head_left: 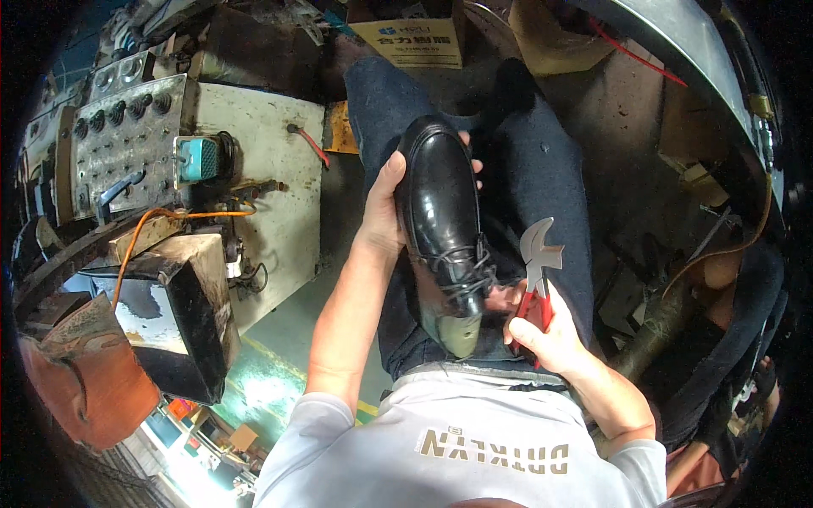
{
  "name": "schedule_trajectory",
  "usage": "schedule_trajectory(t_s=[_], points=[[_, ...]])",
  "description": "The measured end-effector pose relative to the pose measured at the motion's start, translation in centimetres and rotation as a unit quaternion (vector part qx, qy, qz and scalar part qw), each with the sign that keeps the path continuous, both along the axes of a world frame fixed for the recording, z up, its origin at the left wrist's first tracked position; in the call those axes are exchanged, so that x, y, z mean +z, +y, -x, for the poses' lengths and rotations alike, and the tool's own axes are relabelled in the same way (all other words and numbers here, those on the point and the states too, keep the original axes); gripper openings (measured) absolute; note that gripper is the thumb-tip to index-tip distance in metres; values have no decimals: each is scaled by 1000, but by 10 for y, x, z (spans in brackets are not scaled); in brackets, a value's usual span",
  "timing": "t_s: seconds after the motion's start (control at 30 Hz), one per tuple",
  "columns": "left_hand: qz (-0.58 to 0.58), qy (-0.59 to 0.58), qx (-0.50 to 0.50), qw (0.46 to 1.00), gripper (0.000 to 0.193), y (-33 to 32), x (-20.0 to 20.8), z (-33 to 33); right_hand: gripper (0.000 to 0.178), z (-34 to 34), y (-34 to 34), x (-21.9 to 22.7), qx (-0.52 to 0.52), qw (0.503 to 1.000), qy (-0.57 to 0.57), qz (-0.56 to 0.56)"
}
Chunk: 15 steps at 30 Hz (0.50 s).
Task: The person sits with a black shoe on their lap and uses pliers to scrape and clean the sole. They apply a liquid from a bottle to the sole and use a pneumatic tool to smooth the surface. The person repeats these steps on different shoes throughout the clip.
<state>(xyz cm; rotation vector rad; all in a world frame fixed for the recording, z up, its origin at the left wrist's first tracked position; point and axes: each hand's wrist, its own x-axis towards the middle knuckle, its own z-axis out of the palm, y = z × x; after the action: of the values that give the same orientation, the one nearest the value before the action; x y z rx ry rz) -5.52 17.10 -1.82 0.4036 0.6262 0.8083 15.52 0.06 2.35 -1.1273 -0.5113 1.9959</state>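
Note:
A black lace-up leather shoe (440,190) rests over my lap, toe pointing away from me. It sits on a greenish shoe last (458,336), whose end sticks out at the heel. My left hand (385,212) is wrapped round the forefoot from below, thumb on the left side and fingertips showing on the right. Loose laces (461,262) lie over the instep. Beside the heel, my right hand (555,339) grips the red handles of lasting pincers (539,262), their metal jaws and hammer-like head pointing away. Some of its fingers are blurred near the laces.
To my left stands a machine with a knobbed control panel (127,144) and a pale side cabinet (262,161). Nearer are a black-sided box (190,317) and an orange-brown flap (93,377). A cardboard box (411,42) lies ahead, and a curved metal edge (707,51) runs along the right.

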Motion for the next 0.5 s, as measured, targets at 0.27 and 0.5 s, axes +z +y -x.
schedule_trajectory(t_s=[0.27,0.5], points=[[-82,83,68,991,76,-10,-13,1,21,5,22,-7,-41,999,9,-20],[-133,145,61,979,61,-9,15,6,20,-2,71,-9,-94,985,-122,-70]])
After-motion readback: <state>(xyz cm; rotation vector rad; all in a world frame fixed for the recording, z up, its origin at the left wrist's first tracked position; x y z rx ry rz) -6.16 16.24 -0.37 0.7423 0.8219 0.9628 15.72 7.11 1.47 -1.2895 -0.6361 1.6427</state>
